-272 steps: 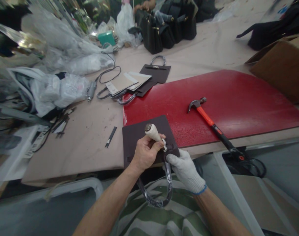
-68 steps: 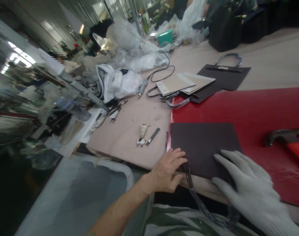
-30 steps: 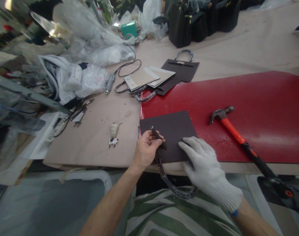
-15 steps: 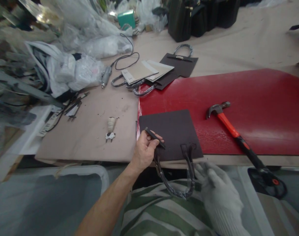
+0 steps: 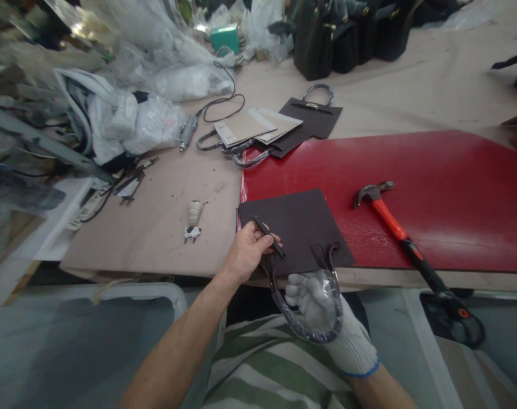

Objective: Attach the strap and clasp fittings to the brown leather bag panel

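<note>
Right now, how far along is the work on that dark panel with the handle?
The handle, wrapped in plastic, is already fixed to the dark panel on the red board. In hand: the left hand holds a thin black strip by one handle end, and the gloved right hand grips the handle. A guess at what is left: seating that strip. The hammer lies untouched, and more panels wait behind.

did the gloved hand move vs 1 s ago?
Yes. The right hand, then flat on the dark panel, has come back off the table edge and sits inside the wrapped handle loop.
</note>
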The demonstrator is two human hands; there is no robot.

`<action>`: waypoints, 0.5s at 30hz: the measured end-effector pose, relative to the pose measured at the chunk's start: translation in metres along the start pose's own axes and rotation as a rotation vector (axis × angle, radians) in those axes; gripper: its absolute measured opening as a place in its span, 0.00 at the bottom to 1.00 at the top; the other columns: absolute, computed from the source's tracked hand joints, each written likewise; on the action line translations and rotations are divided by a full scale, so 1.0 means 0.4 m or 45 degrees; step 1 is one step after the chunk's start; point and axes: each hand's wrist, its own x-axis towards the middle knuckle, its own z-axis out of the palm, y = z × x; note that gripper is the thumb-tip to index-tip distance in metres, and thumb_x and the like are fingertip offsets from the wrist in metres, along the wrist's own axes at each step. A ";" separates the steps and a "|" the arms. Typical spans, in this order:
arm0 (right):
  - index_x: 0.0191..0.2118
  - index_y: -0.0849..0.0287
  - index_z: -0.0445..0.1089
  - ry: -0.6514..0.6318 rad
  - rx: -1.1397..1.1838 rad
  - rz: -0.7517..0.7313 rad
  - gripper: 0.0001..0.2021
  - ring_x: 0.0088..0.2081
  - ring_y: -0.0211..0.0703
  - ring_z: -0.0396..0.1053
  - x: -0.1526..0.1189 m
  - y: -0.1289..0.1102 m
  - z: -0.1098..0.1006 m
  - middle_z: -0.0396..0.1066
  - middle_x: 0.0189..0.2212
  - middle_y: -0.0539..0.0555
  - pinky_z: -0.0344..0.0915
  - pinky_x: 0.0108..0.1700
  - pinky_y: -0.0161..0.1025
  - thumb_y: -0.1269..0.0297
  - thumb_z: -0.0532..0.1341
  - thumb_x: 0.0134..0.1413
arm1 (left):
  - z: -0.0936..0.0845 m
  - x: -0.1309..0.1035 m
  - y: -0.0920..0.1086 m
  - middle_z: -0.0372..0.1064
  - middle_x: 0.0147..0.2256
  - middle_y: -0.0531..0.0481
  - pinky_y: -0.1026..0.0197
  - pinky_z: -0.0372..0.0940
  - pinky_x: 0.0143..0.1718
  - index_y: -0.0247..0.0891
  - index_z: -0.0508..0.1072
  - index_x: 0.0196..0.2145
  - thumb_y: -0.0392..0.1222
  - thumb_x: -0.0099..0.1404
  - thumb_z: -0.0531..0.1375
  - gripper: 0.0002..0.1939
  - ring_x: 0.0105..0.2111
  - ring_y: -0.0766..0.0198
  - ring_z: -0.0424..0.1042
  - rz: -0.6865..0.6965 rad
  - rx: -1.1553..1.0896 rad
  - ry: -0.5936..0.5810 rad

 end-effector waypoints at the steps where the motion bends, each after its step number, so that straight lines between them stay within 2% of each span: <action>1: 0.33 0.56 0.79 0.039 -0.111 -0.069 0.26 0.33 0.49 0.72 0.002 0.000 0.011 0.76 0.30 0.57 0.71 0.37 0.47 0.35 0.74 0.42 | 0.000 -0.002 0.002 0.78 0.33 0.50 0.63 0.72 0.34 0.37 0.64 0.41 0.46 0.55 0.73 0.25 0.32 0.60 0.81 -0.002 -0.004 -0.005; 3: 0.24 0.57 0.74 0.104 -0.333 -0.201 0.29 0.29 0.45 0.67 0.003 -0.003 0.036 0.71 0.24 0.55 0.68 0.38 0.45 0.31 0.70 0.47 | -0.002 -0.007 0.007 0.78 0.32 0.50 0.63 0.72 0.33 0.38 0.64 0.41 0.46 0.54 0.74 0.25 0.31 0.60 0.81 -0.018 -0.002 -0.012; 4: 0.20 0.58 0.72 0.142 -0.416 -0.208 0.32 0.27 0.44 0.65 0.003 -0.007 0.049 0.68 0.21 0.55 0.67 0.38 0.44 0.29 0.67 0.50 | -0.002 -0.009 0.009 0.78 0.32 0.50 0.64 0.72 0.33 0.38 0.65 0.40 0.46 0.54 0.74 0.25 0.30 0.60 0.81 -0.033 0.005 -0.017; 6: 0.17 0.57 0.69 0.217 -0.494 -0.097 0.35 0.24 0.42 0.61 0.003 -0.017 0.072 0.63 0.17 0.53 0.64 0.37 0.44 0.27 0.64 0.52 | -0.004 -0.015 0.012 0.79 0.32 0.50 0.64 0.71 0.32 0.38 0.65 0.40 0.46 0.54 0.74 0.25 0.30 0.61 0.81 -0.050 0.026 -0.027; 9: 0.19 0.57 0.71 0.293 -0.507 0.006 0.34 0.24 0.43 0.62 0.007 -0.030 0.094 0.64 0.17 0.52 0.64 0.38 0.45 0.27 0.64 0.50 | -0.003 -0.021 0.013 0.79 0.33 0.49 0.64 0.72 0.32 0.38 0.65 0.41 0.48 0.54 0.74 0.26 0.31 0.60 0.81 0.017 0.017 -0.031; 12: 0.21 0.58 0.72 0.209 -0.396 -0.098 0.33 0.26 0.44 0.65 0.015 -0.028 0.097 0.68 0.21 0.54 0.67 0.43 0.47 0.27 0.66 0.47 | 0.002 -0.025 0.009 0.79 0.33 0.49 0.61 0.74 0.35 0.38 0.64 0.41 0.49 0.55 0.74 0.27 0.32 0.60 0.81 0.113 -0.056 -0.025; 15: 0.25 0.58 0.75 0.122 -0.220 -0.047 0.29 0.29 0.46 0.68 0.012 -0.020 0.088 0.72 0.24 0.55 0.68 0.45 0.48 0.33 0.70 0.46 | 0.010 -0.029 0.006 0.79 0.33 0.49 0.60 0.74 0.37 0.38 0.64 0.41 0.48 0.56 0.74 0.26 0.32 0.60 0.81 0.157 -0.088 -0.018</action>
